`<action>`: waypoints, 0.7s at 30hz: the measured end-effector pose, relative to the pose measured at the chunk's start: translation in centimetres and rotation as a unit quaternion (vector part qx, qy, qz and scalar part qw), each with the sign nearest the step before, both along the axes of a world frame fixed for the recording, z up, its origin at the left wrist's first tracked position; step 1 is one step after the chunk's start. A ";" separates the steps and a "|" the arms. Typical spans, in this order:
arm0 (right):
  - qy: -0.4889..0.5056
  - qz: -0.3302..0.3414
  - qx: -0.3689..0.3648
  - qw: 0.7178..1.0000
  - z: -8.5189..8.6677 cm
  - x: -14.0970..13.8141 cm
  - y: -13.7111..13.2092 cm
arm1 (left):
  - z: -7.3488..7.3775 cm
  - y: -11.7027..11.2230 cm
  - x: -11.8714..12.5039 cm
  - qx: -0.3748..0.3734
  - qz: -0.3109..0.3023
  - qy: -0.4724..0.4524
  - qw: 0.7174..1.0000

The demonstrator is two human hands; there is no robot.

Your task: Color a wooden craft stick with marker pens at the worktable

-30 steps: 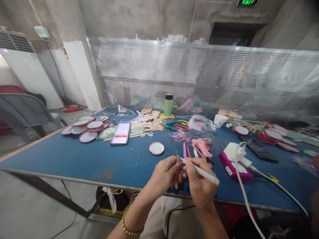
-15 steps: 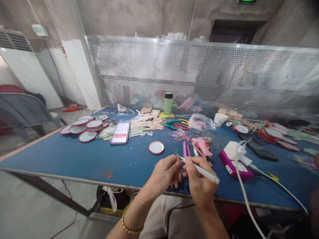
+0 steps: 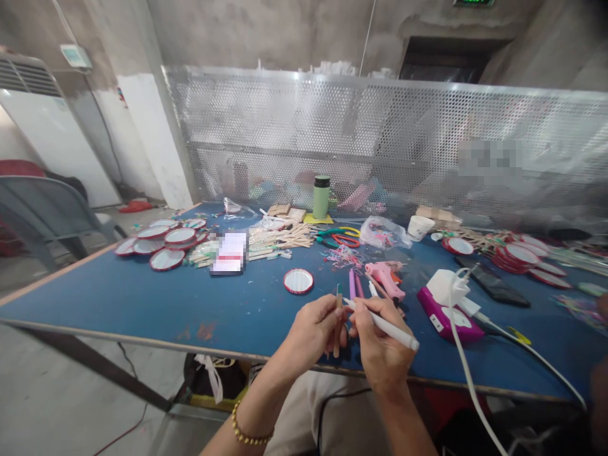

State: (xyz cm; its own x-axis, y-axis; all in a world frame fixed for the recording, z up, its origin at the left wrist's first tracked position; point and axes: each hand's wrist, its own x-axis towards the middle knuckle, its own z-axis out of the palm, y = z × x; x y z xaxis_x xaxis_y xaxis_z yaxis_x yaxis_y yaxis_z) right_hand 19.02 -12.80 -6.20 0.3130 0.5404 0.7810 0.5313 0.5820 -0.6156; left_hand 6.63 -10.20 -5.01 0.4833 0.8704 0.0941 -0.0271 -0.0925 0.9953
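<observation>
My left hand (image 3: 313,329) is closed around a flat wooden stick (image 3: 337,342), held upright with a bit of green at its top end. In my right hand (image 3: 386,342) is a white marker pen (image 3: 392,330), gripped the way one writes. The pen's tip points left and lies close to the stick's upper part; whether they touch I cannot tell. Just beyond both hands lie a purple pen (image 3: 352,284) and a pink glue gun (image 3: 384,278). A round red-rimmed lid (image 3: 298,281) rests on the blue table (image 3: 228,310), beyond my left hand.
Red-rimmed lids (image 3: 167,258) are piled at the left, beside a lit phone (image 3: 230,253) and many wooden sticks (image 3: 285,237). A green tumbler (image 3: 321,197) stands at the back. On the right are a purple power strip (image 3: 451,316) with white cables and a dark phone (image 3: 496,284).
</observation>
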 end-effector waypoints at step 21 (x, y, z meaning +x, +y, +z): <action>-0.017 0.000 -0.004 1.000 0.3 0.0 0.0 | -0.1 0.0 0.0 0.002 0.005 0.006 1.000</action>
State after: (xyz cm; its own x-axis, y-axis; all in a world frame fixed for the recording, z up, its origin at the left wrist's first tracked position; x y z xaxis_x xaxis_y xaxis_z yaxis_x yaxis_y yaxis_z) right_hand 18.99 -12.78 -5.94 0.2861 0.5462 0.7873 0.5522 0.5775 -0.6013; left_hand 6.65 -10.23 -5.11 0.4750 0.8752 0.0917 -0.0145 -0.0964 0.9952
